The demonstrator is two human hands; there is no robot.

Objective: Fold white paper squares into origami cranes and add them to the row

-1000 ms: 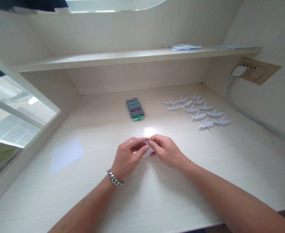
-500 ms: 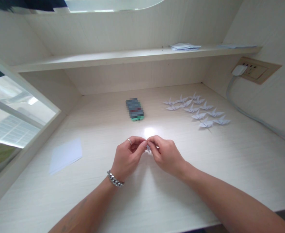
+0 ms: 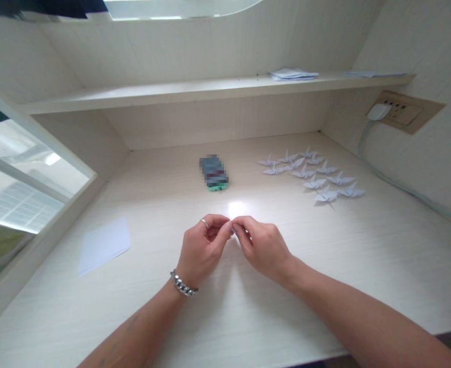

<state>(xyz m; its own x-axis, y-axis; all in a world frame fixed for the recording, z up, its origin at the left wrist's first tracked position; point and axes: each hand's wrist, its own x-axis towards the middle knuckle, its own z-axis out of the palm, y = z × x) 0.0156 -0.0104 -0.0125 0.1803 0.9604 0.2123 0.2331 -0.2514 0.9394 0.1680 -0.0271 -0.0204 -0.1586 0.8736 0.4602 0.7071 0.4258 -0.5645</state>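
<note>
My left hand (image 3: 204,244), with a ring on one finger, pinches with thumb and index finger at the middle of the desk. Opposite it, my right hand (image 3: 264,244) is closed in a like pinch, and the fingertips of both hands meet. Between them is a small folded piece of white paper (image 3: 233,231), nearly all hidden by the fingers. Several white paper cranes (image 3: 313,173) stand grouped to the right, beyond my right hand. A flat stack of white paper sheets (image 3: 106,246) lies left of my left hand.
A phone-like object (image 3: 215,173), blurred out with a green edge, lies beyond my hands. More paper (image 3: 293,75) rests on the shelf (image 3: 172,94) above the desk. A white plug (image 3: 379,111) sits in the wall socket (image 3: 415,113), its cable running along the right side.
Less of the folded paper shows below my fingertips than before. My hands have barely moved and keep their pinch.
</note>
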